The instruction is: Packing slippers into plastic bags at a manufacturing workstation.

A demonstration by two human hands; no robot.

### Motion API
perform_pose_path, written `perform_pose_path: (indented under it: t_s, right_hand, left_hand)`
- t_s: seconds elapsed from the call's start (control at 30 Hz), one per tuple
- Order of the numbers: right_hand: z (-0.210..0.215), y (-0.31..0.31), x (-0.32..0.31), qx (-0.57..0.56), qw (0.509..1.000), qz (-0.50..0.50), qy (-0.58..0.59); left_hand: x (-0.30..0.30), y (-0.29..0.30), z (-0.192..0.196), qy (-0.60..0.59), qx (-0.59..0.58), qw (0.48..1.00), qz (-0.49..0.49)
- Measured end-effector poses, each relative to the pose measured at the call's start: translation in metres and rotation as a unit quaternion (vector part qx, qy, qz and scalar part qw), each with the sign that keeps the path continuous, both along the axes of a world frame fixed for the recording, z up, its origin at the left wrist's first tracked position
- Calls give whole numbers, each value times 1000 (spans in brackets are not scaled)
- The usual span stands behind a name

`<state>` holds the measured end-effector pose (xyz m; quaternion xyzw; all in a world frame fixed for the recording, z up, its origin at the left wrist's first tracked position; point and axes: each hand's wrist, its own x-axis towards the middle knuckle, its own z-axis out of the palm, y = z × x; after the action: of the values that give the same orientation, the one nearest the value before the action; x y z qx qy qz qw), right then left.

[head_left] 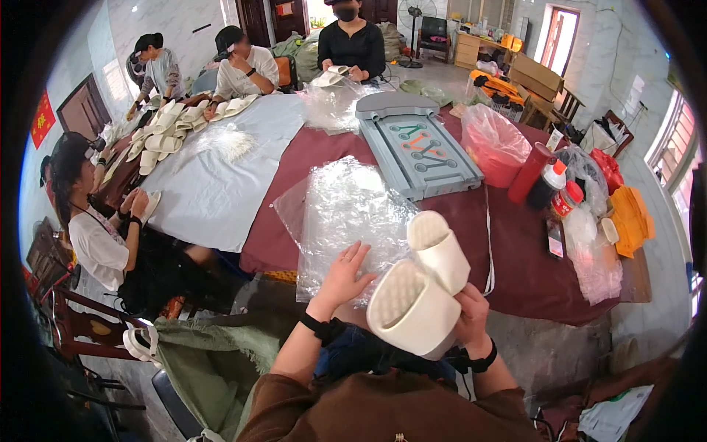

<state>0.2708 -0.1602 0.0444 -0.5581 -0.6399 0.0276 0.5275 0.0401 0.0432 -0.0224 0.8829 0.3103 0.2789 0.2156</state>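
Note:
My right hand [471, 313] grips a pair of white slippers [423, 287], soles facing out, held upright just above my lap. My left hand [342, 276] lies flat, fingers spread, on the near edge of a stack of clear plastic bags [342, 214]. The bags rest on the dark red tablecloth [508, 250] in front of me.
A grey plastic tray [416, 144] with tool shapes lies beyond the bags. Bottles [549, 184], a red bag [493, 144] and an orange thing [633, 217] crowd the right side. Several other people sit around a white cloth [221, 169] with more slippers [166, 129]. A green sack [210, 353] is at my left.

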Motion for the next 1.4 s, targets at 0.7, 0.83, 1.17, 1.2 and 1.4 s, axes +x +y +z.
perform_pose_path:
  t_s: [0.7,0.83,1.17,1.2,1.4]
  right_hand:
    - [-18,-1,-9,-142,971,14,-193]
    - [-13,14,-13,-113,976,-44,-181]
    - [-38,86,-54,-86,983,-67,-150]
    - [-45,92,-58,-96,979,-68,-164]
    - [-44,114,-65,-79,984,-104,-122]
  left_hand:
    - [-8,-6,47,-103,-158,981,-53]
    - [-5,-28,77,-24,-24,998,-55]
    - [27,-49,78,-53,82,989,-110]
    - [27,-48,77,-47,85,990,-103]
    - [16,-44,77,-68,61,990,-109]
